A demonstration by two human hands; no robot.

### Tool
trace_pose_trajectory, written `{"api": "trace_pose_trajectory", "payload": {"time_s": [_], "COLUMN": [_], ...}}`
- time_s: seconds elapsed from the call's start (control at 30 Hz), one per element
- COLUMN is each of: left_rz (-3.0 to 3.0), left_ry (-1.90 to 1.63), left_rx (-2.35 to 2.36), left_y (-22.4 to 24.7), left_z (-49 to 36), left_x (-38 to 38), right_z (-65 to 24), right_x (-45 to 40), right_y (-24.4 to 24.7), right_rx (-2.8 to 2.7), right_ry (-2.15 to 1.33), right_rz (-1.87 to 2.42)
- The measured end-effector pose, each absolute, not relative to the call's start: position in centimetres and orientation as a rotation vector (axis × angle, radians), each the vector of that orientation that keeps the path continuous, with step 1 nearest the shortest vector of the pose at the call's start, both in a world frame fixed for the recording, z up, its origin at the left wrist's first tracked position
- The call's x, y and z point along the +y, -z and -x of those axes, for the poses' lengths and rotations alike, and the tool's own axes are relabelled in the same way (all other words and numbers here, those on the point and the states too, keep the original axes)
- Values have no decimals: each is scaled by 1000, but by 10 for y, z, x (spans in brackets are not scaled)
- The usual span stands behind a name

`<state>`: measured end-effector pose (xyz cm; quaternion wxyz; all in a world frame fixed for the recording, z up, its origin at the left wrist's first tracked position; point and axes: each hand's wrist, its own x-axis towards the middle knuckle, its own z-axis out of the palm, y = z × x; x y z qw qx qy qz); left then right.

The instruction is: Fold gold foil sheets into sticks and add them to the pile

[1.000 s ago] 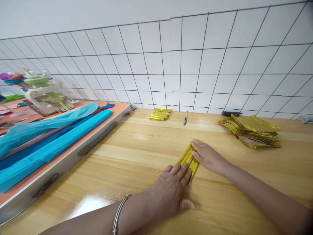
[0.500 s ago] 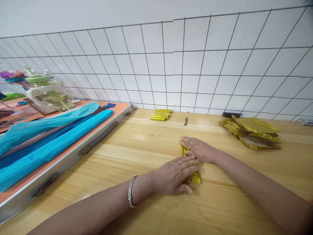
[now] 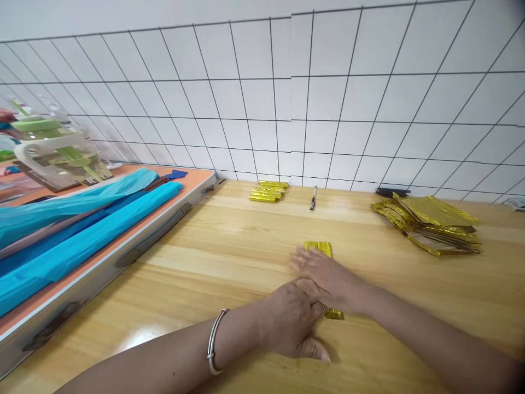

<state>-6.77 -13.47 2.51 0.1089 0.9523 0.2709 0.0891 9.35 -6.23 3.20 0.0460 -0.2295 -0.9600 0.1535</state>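
left hand (image 3: 289, 317) flat, fingers under right hand (image 3: 328, 276) | both pressing folded gold foil sheet (image 3: 320, 247), grasping nothing visible | gold foil stack (image 3: 430, 221) to the right

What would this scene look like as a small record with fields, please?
Left hand: over the gold foil piece, thumb spread, silver bracelet at the wrist
Right hand: flat over the same piece, overlapping the left hand's fingers, slightly blurred
Surface: wooden table
Near wall: narrow gold strips, a slim pen-like tool, a black object
Right side: loose pile of gold sheets
Left side: blue rolled material on an orange surface
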Motion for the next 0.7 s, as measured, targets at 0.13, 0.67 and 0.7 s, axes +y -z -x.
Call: {"api": "trace_pose_trajectory", "payload": {"time_s": [0.13, 0.67, 0.7], "left_rz": [-2795, -2663, -2659], "left_ry": [-338, -106, -100], "left_rx": [788, 763, 747], "left_y": [-22, -36, -36], "left_z": [67, 69, 70], "left_x": [-134, -131, -131], "right_z": [-95, -88, -87], "right_x": [-68, -9, -5], "right_y": [-29, -20, -18], "right_rx": [-2956, -2944, -2936], "right_ry": [-669, -637, -608], "right_rz": [580, 473, 489]}}
